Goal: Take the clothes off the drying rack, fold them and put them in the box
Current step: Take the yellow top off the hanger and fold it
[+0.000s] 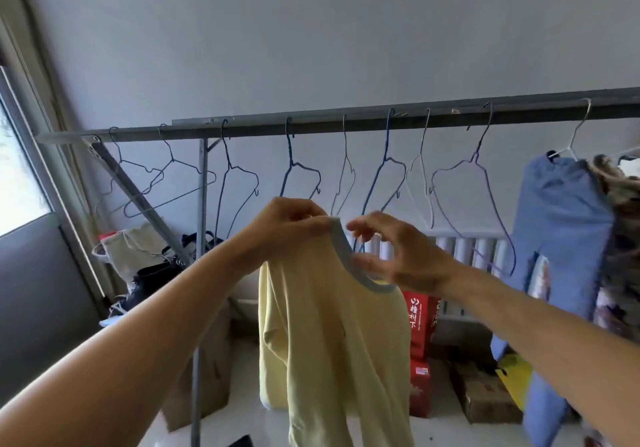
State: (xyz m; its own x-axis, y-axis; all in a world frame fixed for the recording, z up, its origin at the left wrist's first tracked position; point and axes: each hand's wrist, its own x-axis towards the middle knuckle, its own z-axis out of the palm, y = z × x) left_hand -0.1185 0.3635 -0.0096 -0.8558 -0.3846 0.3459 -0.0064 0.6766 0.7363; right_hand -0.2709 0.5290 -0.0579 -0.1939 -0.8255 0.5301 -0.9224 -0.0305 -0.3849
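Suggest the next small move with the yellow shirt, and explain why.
Probably grip the collar with the right hand: the left hand alone pinches the yellow shirt, which hangs crumpled and off the rack, unready to fold.

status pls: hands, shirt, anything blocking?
Left hand pinches grey collar of pale yellow T-shirt. Right hand open at collar, blurred. Shirt off its hanger, unfolded. Blue garment on rack rail. Nothing blocking.

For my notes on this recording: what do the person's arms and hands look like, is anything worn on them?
Both forearms are bare, no sleeves in view. The left hand and right hand wear no gloves; no watch or bracelet shows. Rings cannot be judged through the blur.
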